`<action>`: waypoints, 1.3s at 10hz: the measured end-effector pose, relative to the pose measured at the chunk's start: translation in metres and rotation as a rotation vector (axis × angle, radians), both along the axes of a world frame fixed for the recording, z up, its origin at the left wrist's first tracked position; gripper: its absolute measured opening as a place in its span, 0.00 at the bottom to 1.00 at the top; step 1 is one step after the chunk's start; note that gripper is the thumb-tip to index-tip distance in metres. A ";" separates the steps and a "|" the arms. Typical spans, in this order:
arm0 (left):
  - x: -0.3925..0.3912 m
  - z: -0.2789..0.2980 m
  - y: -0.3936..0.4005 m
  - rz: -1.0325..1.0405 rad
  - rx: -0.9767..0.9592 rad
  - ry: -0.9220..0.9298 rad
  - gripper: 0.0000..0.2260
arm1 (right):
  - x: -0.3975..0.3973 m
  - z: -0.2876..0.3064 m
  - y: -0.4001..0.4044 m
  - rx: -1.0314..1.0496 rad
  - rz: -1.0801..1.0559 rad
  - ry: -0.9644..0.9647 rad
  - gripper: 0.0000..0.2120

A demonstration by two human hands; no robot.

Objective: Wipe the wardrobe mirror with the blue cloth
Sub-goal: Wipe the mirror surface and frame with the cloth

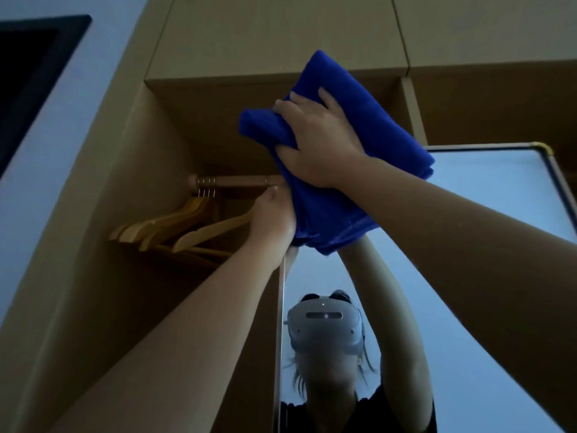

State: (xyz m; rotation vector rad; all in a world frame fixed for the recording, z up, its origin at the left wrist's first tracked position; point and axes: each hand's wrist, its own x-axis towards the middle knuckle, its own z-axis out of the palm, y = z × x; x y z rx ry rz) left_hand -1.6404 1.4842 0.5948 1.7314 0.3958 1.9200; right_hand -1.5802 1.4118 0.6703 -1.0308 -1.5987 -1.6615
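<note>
The blue cloth (337,170) is bunched and folded, high up near the mirror's top left corner. My right hand (318,142) grips it, fingers curled over the fabric, arm stretched upward. The wardrobe mirror (487,276) is a tall panel with a dark frame and a brass corner at the upper right. It reflects a person wearing a headset with both arms raised. My left hand (273,220) holds the mirror's left edge just under the cloth, with its fingers hidden behind the edge.
Left of the mirror, the open wardrobe (125,170) shows a wooden rail (234,181) with several wooden hangers (175,228). Closed upper cabinet doors (274,32) sit overhead. A dark framed panel (28,79) hangs on the wall at far left.
</note>
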 end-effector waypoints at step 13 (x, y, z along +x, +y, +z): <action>0.063 0.054 -0.054 0.973 0.364 0.581 0.21 | 0.130 -0.011 -0.045 0.135 -0.077 0.274 0.24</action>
